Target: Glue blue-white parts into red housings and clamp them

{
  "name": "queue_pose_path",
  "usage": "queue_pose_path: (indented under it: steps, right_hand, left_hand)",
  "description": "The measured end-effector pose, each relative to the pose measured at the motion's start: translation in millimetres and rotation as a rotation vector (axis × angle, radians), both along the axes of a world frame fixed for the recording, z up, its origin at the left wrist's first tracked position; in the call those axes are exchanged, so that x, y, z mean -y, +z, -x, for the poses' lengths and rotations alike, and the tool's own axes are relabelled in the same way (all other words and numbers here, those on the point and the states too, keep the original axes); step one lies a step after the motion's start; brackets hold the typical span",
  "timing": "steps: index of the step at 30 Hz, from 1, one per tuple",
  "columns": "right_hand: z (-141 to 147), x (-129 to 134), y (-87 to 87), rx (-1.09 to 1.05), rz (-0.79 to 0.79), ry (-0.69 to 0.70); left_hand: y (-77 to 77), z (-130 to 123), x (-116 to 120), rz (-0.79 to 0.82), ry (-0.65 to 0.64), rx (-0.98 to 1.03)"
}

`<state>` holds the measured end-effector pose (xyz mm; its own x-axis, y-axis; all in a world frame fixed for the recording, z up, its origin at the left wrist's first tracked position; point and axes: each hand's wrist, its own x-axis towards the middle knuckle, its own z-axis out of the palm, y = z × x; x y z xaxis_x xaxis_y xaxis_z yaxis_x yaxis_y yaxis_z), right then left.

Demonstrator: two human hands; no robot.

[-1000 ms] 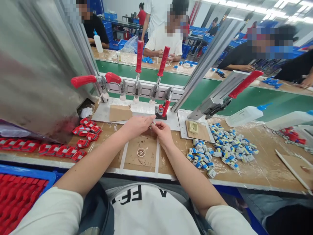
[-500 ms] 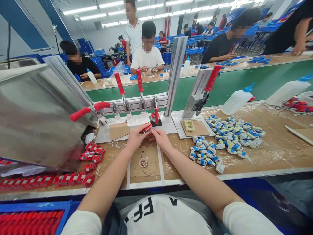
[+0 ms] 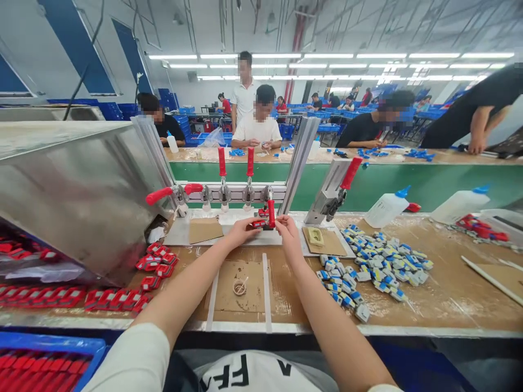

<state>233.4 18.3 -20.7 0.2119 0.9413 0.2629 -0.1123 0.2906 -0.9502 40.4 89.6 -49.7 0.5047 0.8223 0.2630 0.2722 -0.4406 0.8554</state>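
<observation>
My left hand [image 3: 242, 231] is closed on a small red part [image 3: 257, 223] in front of the rightmost toggle clamp. That clamp's red handle [image 3: 271, 213] points down, and another red piece shows just behind it. My right hand [image 3: 287, 226] is right beside the handle, fingers pinched together; whether they hold anything is too small to tell. To the left along the metal rail [image 3: 237, 191], two clamps have upright red handles and two have handles lying sideways. Below my hands, a small round cup [image 3: 239, 286] with a stick sits on brown cardboard.
Blue-and-white parts [image 3: 384, 256] are piled at the right, behind them white bottles [image 3: 386, 209]. Red parts [image 3: 157, 261] lie at the left beside a metal box [image 3: 73, 196]. A separate clamp [image 3: 333, 198] stands right. People sit across the bench.
My view has tilted up. My left hand has carried the red part forward to the rightmost clamp. My right hand has moved away from the part, to the right side of the clamp handle.
</observation>
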Motion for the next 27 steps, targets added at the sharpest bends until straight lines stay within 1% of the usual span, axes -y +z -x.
queue_pose_path:
  steps: [3, 6, 8, 11, 14, 17, 21, 24, 27]
  right_hand:
    - [-2, 18, 14.3, -0.118, -0.042, 0.042]
    - [-3, 31, 27.2, -0.171, -0.053, 0.074]
    - [-4, 35, 31.8, -0.182, -0.050, 0.091]
    - [-9, 34, 32.6, -0.162, -0.052, 0.119]
    - [-12, 29, 32.6, -0.104, -0.062, 0.118]
    - [-12, 24, 36.9, -0.006, -0.064, 0.148]
    - [-8, 20, 43.8, 0.104, -0.097, 0.217]
    - [-7, 19, 44.7, 0.109, -0.102, 0.219]
    - [-7, 19, 43.9, 0.092, -0.091, 0.218]
  left_hand:
    - [-5.6, -21, -13, -0.070, 0.004, 0.009]
    - [-4.6, -37, -22, -0.128, 0.065, 0.017]
    - [-3.5, -41, -25, -0.157, 0.109, 0.016]
    - [-5.2, -42, -25, -0.177, 0.159, -0.006]
    - [-9.0, -41, -23, -0.171, 0.196, -0.034]
    - [-9.8, -42, -22, -0.168, 0.206, -0.048]
    - [-6.2, -42, -20, -0.166, 0.205, -0.056]
    - [-5.3, -42, -17, -0.137, 0.227, -0.063]
    - [-7.6, -44, -15, -0.089, 0.312, -0.068]
